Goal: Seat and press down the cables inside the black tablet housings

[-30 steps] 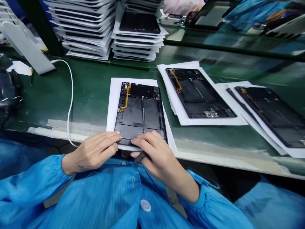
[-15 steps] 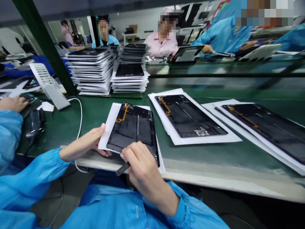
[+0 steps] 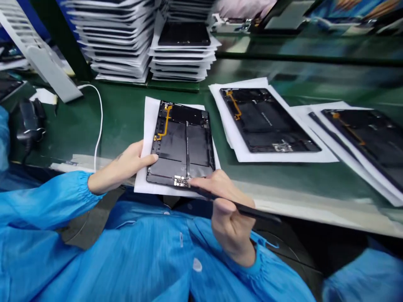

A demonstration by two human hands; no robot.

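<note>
An opened black tablet housing (image 3: 170, 147) lies on white paper (image 3: 149, 121) at the table's front edge, with an orange flex cable (image 3: 165, 128) along its upper left. My left hand (image 3: 124, 162) grips the left side of the housing and paper, thumb on top and the other fingers hidden below. Low on the housing is a small silvery circuit board (image 3: 180, 181), which the index finger of my right hand (image 3: 233, 209) touches at its right end. That hand is closed around a slim black stick-like tool (image 3: 260, 212); its exact kind I cannot make out.
Two more opened housings (image 3: 270, 121) (image 3: 374, 134) rest on paper to the right. Tall stacks of papers and dark panels (image 3: 115, 46) (image 3: 182, 63) stand behind. At left are a white stand (image 3: 52, 71), its white cable (image 3: 101, 109) and a black corded device (image 3: 30, 121). Co-workers' hands (image 3: 382, 6) show far right.
The view has tilted down. My left thumb has come onto the housing's edge. My right hand has turned the black tool to point right and put its index finger by the circuit board.
</note>
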